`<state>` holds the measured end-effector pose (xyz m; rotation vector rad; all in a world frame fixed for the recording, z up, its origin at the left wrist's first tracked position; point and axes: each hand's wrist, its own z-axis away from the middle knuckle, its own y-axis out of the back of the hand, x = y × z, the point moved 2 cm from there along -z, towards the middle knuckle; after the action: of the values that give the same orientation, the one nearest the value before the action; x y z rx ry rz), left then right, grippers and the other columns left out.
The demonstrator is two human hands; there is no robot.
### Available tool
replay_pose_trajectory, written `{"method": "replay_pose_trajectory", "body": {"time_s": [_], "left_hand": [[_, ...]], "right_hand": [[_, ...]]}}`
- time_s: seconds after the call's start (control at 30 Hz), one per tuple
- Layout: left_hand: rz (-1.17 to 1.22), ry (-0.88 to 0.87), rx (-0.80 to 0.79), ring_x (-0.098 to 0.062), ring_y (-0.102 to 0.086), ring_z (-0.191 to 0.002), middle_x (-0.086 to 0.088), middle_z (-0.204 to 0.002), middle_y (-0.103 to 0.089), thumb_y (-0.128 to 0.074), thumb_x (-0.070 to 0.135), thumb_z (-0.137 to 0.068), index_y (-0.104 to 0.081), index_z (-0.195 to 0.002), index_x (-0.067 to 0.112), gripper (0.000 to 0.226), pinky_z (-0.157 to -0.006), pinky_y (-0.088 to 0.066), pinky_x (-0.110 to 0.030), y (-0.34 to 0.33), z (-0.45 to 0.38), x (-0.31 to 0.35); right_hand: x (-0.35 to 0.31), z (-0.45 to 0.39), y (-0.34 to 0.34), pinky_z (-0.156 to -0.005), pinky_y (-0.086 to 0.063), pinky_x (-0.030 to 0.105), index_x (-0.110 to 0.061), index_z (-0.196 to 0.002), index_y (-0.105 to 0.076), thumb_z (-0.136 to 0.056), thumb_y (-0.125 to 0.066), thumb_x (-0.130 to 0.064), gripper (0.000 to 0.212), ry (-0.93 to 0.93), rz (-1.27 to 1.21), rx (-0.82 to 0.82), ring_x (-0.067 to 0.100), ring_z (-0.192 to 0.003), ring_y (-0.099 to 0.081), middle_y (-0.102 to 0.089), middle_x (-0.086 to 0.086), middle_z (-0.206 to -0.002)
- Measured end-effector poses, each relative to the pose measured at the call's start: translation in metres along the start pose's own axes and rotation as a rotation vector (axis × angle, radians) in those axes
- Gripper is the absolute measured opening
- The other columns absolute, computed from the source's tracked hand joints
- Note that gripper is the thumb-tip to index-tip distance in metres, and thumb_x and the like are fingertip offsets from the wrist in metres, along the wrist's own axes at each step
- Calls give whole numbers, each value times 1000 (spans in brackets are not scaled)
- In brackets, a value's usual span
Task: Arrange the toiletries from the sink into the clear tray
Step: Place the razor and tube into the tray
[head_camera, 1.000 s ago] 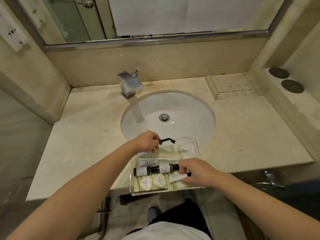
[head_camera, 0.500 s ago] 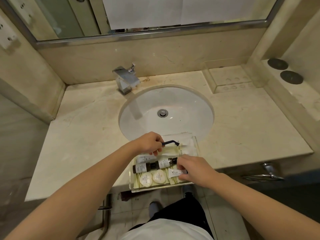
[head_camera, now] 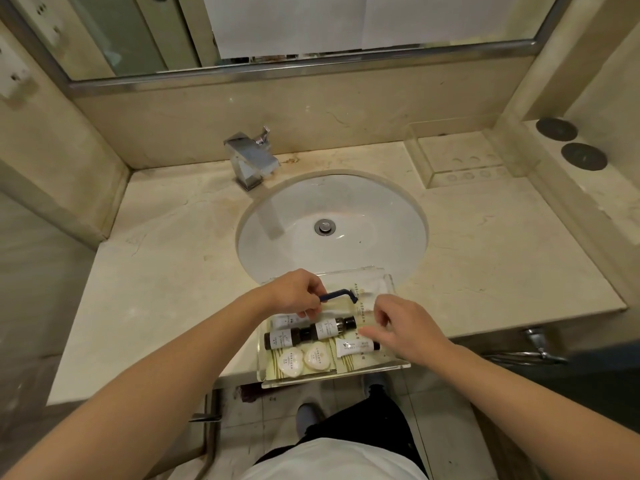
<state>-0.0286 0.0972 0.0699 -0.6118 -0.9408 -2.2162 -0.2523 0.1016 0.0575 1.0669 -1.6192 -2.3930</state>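
Razor [head_camera: 341,294] pinched by left hand [head_camera: 298,292] over far part of clear tray [head_camera: 388,367] on desk [head_camera: 156,271], ready to lay down; right hand [head_camera: 403,329] fingers loosely curled, grasping nothing, above tube [head_camera: 355,347].

2 dark bottles [head_camera: 277,338] [head_camera: 335,328], 2 round soaps [head_camera: 290,363] [head_camera: 317,355], 1 white tube [head_camera: 353,346], 1 blue razor [head_camera: 337,294], 1 clear tray [head_camera: 381,369].

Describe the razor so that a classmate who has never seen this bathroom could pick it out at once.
Find the clear tray at the counter's front edge, below the sink. At its far side the left hand holds the razor: thin, dark blue and bent, unlike the bottles and round soaps nearby.
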Motion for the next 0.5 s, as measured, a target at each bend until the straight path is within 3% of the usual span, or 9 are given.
{"method": "replay_pose_trajectory", "body": {"time_s": [0.1,0.2,0.33,0.5], "left_hand": [[-46,-36,-6,-17,-68,-80,-11,-92,-74,-60,4,-87,-67,-97,15,16,-79,-58,-30,-1,1,3],[-120,-95,-14,-13,-66,-73,-5,-84,-74,-63,10,-86,-69,-97,15,13,-76,-55,-27,-5,4,13],[-173,-164,-13,-10,-64,-73,1,-85,-71,-65,14,-87,-71,-100,16,15,-71,-51,-20,-14,5,25],[-164,-215,-58,-3,-61,-66,10,-74,-67,-66,9,-86,-73,-100,16,17,-69,-48,-16,-24,7,29]], "right_hand": [[-2,-10,14,-61,-43,26,-24,-92,-49,-89,-59,-40,20,-42,-146,137,12,-64,-51,-55,-5,-70],[-8,-20,22,-63,-41,24,-25,-109,-59,-89,-62,-33,22,20,-132,122,10,-65,-50,-50,-10,-67],[-16,-26,21,-71,-45,28,-24,-104,-65,-88,-62,-33,18,119,33,25,12,-75,-50,-49,-14,-75],[-19,-23,19,-67,-37,25,-22,-95,-61,-90,-57,-30,10,192,221,-87,11,-77,-47,-49,-12,-84]]}}
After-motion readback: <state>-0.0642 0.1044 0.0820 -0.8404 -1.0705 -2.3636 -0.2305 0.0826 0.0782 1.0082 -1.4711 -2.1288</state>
